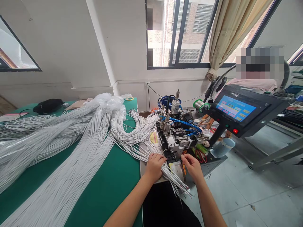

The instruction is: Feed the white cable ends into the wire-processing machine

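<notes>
Left hand (154, 165) closed over wires (142, 130) past desk's (109, 186) right edge | right hand (192, 165) at machine (174, 138) | nearly closed, hold indeterminable

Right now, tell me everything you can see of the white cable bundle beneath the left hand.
The white cable bundle is many thin strands in what looks like smooth plastic sheathing, lying loosely side by side. It comes off the green tabletop, passes beneath the left hand, whose fingers curl over it, and slopes toward the person's lap. Beyond the hand the free ends fan out unevenly, some with reddish tips. Individual strands are too fine to count.
</notes>
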Tool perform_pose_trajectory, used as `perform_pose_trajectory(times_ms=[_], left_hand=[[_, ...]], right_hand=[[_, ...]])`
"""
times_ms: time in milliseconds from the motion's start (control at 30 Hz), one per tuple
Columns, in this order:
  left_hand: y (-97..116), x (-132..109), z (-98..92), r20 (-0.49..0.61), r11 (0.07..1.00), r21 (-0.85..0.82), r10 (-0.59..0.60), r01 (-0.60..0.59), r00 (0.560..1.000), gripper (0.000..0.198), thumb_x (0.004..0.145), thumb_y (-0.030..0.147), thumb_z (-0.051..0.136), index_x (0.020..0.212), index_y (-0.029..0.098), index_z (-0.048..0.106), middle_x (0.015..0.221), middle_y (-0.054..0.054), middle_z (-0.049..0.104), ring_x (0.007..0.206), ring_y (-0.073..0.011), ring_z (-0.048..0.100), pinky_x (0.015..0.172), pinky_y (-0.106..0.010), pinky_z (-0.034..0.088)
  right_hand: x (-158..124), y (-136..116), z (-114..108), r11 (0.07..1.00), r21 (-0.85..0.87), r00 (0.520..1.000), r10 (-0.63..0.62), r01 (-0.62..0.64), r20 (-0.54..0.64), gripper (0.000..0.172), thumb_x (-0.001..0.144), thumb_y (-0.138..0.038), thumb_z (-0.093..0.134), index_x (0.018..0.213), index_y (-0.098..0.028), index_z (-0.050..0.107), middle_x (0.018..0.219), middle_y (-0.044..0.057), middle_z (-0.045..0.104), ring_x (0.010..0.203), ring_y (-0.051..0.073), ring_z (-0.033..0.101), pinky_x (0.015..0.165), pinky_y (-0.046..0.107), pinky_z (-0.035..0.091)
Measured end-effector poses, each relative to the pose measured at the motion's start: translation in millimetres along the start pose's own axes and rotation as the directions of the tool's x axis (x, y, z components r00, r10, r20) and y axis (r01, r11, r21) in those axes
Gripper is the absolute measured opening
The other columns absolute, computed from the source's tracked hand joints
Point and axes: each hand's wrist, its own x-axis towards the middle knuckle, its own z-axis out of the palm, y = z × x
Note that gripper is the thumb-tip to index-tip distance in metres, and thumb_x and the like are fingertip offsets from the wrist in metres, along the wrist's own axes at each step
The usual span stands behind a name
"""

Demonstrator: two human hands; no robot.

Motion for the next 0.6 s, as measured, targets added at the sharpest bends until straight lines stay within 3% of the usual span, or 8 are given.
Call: perform_pose_trajectory(times_ms=[133, 300, 467, 600], left_hand=[[2, 1, -3.5, -0.097, 0.996, -0.073, 0.043, -0.050, 0.994, 0.045, 0.083, 0.003, 0.038, 0.120, 0.018, 0.057, 0.108, -0.010, 0.065, 0.100, -0.0225, 0.056, 0.085, -0.039, 0.043], [5, 1, -7.5, -0.137, 0.992, -0.082, 0.084, -0.096, 0.987, 0.044, 0.088, 0.008, 0.038, 0.128, 0.017, 0.051, 0.112, -0.011, 0.065, 0.103, -0.0212, 0.057, 0.088, -0.038, 0.046], [5, 1, -8.4, -0.106, 0.991, -0.096, 0.087, -0.097, 0.991, 0.042, 0.090, 0.011, 0.038, 0.129, 0.018, 0.050, 0.111, -0.009, 0.065, 0.101, -0.0202, 0.058, 0.088, -0.037, 0.046], [5, 1, -7.9, -0.082, 0.989, -0.119, 0.082, -0.091, 0.993, 0.042, 0.088, 0.009, 0.039, 0.127, 0.019, 0.051, 0.112, -0.008, 0.064, 0.102, -0.0201, 0.057, 0.090, -0.037, 0.044]], right_hand=[[-9, -22, -1, 0.987, -0.052, 0.980, -0.143, 0.151, 0.139, 0.027, 0.085, -0.043, 0.056, 0.079, -0.017, 0.062, 0.066, 0.001, 0.057, 0.057, 0.014, 0.047, 0.053, 0.024, 0.037], [-18, -43, 11, 0.934, -0.132, 0.867, -0.247, 0.332, 0.434, 0.027, 0.087, -0.028, 0.051, 0.109, -0.021, 0.065, 0.086, 0.004, 0.065, 0.064, 0.014, 0.053, 0.058, 0.024, 0.041], [-19, -46, 21, 0.886, -0.155, 0.783, -0.289, 0.436, 0.551, 0.034, 0.083, -0.010, 0.047, 0.108, -0.022, 0.066, 0.092, 0.005, 0.066, 0.083, 0.017, 0.059, 0.074, 0.026, 0.044], [-18, -45, 21, 0.886, -0.146, 0.758, -0.280, 0.441, 0.589, 0.041, 0.078, -0.003, 0.046, 0.107, -0.023, 0.067, 0.100, 0.005, 0.068, 0.092, 0.019, 0.060, 0.083, 0.029, 0.044]])
